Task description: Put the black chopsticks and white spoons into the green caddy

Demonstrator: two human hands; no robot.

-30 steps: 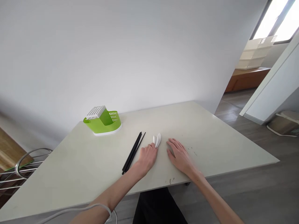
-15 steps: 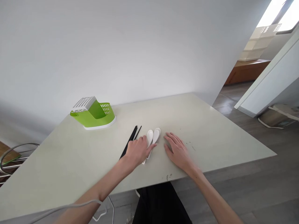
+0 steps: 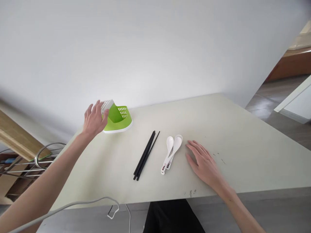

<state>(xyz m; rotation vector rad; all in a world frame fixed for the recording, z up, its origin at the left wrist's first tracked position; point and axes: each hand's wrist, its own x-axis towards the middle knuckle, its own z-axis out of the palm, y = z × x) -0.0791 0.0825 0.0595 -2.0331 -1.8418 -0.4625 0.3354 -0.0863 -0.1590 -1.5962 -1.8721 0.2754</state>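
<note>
My left hand (image 3: 95, 120) is at the left end of a green plastic utensil holder (image 3: 123, 123) with a white slotted top. Its fingers are apart and cover part of that top; whether they touch it I cannot make out. Palm down on the table, my right hand (image 3: 205, 161) is open and holds nothing. Just left of it lie several white spoons (image 3: 173, 149), overlapping, their handles toward me. A bunch of black chopsticks (image 3: 145, 158) lies left of the spoons, slanted, with one stick slightly apart at the far end.
The pale table (image 3: 230, 129) reaches back to a white wall (image 3: 170, 48). A grey cable (image 3: 80, 203) crosses near the front left edge. To the left stand a metal rack (image 3: 41, 158) and a wooden board (image 3: 21, 136).
My left hand has left the spoons and chopsticks and moved left and away from me to the green holder. The right hand stays flat beside the spoons. The view has shifted left.
</note>
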